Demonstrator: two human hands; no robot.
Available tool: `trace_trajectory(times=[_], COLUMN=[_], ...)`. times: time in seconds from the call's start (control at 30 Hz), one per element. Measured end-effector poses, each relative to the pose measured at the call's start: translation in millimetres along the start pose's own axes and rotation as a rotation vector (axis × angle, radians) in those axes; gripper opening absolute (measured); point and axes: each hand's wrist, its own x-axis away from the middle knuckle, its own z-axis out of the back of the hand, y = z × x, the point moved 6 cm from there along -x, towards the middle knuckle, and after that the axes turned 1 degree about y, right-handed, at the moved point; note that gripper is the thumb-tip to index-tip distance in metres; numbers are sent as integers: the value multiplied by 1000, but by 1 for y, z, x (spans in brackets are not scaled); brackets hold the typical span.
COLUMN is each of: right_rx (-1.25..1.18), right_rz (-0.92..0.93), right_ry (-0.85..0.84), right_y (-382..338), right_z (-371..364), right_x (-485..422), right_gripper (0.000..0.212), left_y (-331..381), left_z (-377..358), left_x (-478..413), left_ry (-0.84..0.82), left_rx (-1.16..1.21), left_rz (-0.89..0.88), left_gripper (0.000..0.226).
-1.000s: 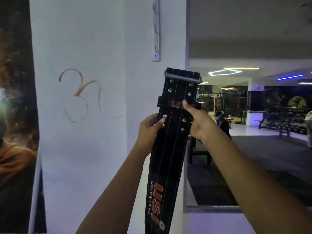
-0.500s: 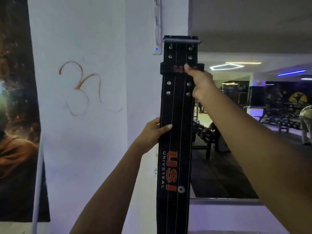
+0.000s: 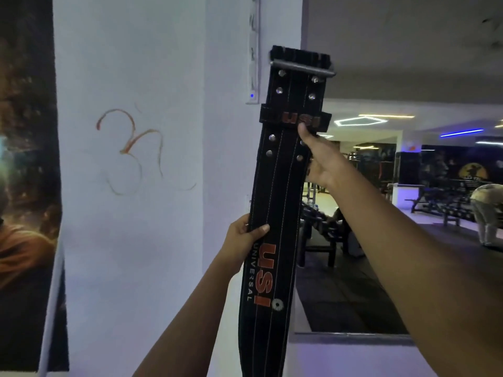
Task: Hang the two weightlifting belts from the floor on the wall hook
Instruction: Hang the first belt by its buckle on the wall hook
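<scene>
A long black weightlifting belt [image 3: 277, 202] with red "USI" lettering hangs upright in front of the white pillar [image 3: 152, 240], tilted slightly to the right at its top. Its metal buckle [image 3: 302, 67] is uppermost. My right hand [image 3: 318, 159] grips the belt's right edge just under the keeper loop. My left hand [image 3: 243, 240] pinches the left edge lower down, thumb across the front. A white strip fixture [image 3: 254, 50] with a blue light runs up the pillar just left of the buckle. No hook is plainly visible. A second belt is not in view.
A dark poster [image 3: 27, 186] covers the wall at the left. To the right, a large mirror or opening [image 3: 394, 213] shows the gym floor, benches and a bent-over person [image 3: 487, 213] at the far right. A grey ledge [image 3: 351, 337] runs along its bottom.
Over the last second both hands raised the belt, the right hand lifting the buckle end up beside the white strip. Since half a second ago, the top has tipped slightly rightward.
</scene>
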Motion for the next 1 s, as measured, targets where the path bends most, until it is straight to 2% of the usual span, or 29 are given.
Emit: trace_trajectory(times=[0.13, 0.2, 0.3, 0.57, 0.87, 1.0], right_rx=[-105, -74, -78, -142, -113, -112], right_rz=[52, 37, 42, 115, 121, 127], right_ry=[113, 144, 176, 200, 220, 217], right_y=[-3, 3, 11, -6, -12, -13], right_z=[-8, -10, -7, -7, 2, 5], right_x=[-4, -1, 1, -4, 0, 0], right_gripper=[27, 26, 19, 14, 14, 15], left_y=[-4, -31, -61, 6, -77, -72], left_z=[-2, 3, 20, 0, 2, 2], left_x=[10, 23, 35, 1, 38, 34], left_ry=[-16, -65, -32, -21, -168, -151], left_rx=[-89, -199, -189, -56, -182, -164], left_rz=[-34, 14, 111, -27, 199, 217], left_gripper=[25, 22, 19, 29, 31, 36])
